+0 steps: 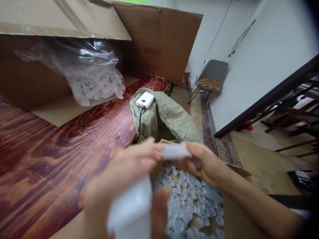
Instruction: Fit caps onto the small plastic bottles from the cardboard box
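My left hand, blurred, is curled around a whitish translucent piece, and its fingertips touch the left end of a second such piece. The right end of that second piece is pinched between the thumb and fingers of my right hand. Both hands are above a cardboard box that holds many small translucent plastic parts. Blur hides the exact shape of the held pieces.
A wood-grain table carries a large open carton with a clear bag of white parts. Ahead, a white power bank with a cable lies on a green sack. A grey chair stands by the wall.
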### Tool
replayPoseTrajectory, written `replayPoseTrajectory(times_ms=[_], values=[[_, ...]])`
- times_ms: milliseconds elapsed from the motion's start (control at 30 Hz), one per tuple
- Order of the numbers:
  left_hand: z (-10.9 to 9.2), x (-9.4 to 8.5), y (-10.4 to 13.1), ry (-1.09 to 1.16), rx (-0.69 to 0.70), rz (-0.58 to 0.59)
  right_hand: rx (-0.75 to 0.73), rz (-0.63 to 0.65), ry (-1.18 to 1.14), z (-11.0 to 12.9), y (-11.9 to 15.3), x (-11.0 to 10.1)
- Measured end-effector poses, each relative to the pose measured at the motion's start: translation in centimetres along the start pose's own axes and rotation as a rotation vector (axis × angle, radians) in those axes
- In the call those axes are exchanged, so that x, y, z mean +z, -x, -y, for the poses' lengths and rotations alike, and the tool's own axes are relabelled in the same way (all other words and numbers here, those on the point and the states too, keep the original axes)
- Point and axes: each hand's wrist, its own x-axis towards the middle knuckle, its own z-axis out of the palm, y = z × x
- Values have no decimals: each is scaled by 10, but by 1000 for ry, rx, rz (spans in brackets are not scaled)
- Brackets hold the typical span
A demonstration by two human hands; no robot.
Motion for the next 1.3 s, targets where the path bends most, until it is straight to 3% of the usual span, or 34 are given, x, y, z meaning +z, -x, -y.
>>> replayPoseTrajectory(times_ms=[67, 133, 200, 367, 533, 733, 1000, 1300], values=[[-2, -5, -12, -204, 244, -80, -38, -268, 65, 1, -10, -6], [-1, -9, -21, -419, 380, -146, 10, -361, 100, 0, -17, -10], [5, -13, -29, -483, 309, -140, 52, -355, 127, -3, -19, -9], [22, -20, -39, -374, 95, 13, 49, -238, 290, -3, -9, 1], [27, -14, -41, -177, -15, 32, -287, -169, 731, 1, -1, 12], [32, -10, -37, -121, -145, -6, -601, -88, 848, 3, 11, 30], [31, -4, -31, 33, -317, -31, -831, -64, 954, -5, 12, 38], [21, -3, -22, 136, -399, 26, -963, -177, 1018, -10, 16, 46]])
